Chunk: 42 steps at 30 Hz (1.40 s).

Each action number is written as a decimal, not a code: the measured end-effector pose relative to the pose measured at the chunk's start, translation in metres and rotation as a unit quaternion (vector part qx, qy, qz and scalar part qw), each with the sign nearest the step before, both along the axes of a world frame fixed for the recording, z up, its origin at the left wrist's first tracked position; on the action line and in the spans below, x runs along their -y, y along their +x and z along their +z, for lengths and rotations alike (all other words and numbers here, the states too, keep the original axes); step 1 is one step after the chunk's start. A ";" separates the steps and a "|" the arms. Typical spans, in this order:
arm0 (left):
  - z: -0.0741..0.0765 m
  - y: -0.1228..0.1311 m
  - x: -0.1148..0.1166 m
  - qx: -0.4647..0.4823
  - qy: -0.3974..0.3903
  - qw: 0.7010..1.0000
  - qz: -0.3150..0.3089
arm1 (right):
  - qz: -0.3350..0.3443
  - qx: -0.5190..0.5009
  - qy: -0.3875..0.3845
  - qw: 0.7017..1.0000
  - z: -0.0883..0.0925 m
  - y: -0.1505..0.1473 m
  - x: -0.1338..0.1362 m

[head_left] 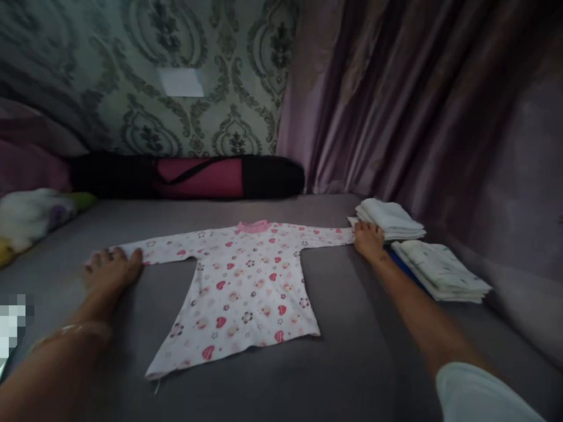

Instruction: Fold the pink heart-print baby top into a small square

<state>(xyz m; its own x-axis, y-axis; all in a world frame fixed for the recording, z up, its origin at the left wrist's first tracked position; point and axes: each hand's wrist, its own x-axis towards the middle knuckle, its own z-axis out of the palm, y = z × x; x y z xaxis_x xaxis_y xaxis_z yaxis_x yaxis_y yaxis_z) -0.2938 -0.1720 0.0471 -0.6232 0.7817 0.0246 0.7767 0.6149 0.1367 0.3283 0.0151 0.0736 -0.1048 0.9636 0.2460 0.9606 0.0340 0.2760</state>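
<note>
A child's long-sleeved shirt (250, 287) lies spread out on a grey bed surface, white with pink hearts and small flowers, its pink collar (254, 227) at the far side. Its hem slants, with the left corner drawn out and a loose thread hanging there. My left hand (112, 268) presses flat on the end of the left sleeve, fingers apart, covering most of the cuff. At the other sleeve's end, my right hand (368, 237) rests over the cuff with its fingers laid down, right beside a folded white cloth stack.
Folded white cloths (389, 218) and a leaf-patterned folded stack (442, 269) over something blue sit at right. A long black and pink bag (197, 177) lies along the wall. Plush-looking items (33, 214) are at left; a purple curtain (352, 94) hangs behind.
</note>
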 end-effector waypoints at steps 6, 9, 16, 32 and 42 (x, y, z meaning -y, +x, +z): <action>0.003 0.011 0.001 -0.005 0.017 1.000 0.025 | -0.013 0.074 -0.032 0.997 0.000 -0.002 -0.010; 0.001 0.010 0.003 -0.005 0.026 0.999 0.021 | -0.022 0.078 -0.029 0.996 0.001 -0.006 -0.015; 0.001 0.007 0.002 -0.005 0.030 0.999 0.016 | -0.054 0.031 -0.020 0.998 0.016 -0.016 -0.016; 0.054 0.089 -0.043 0.088 0.223 0.971 -0.013 | -0.033 -0.721 0.056 0.690 0.067 -0.083 -0.009; 0.124 0.326 -0.154 0.705 0.031 0.656 -0.267 | 0.071 -0.827 -0.001 0.558 0.080 -0.130 0.021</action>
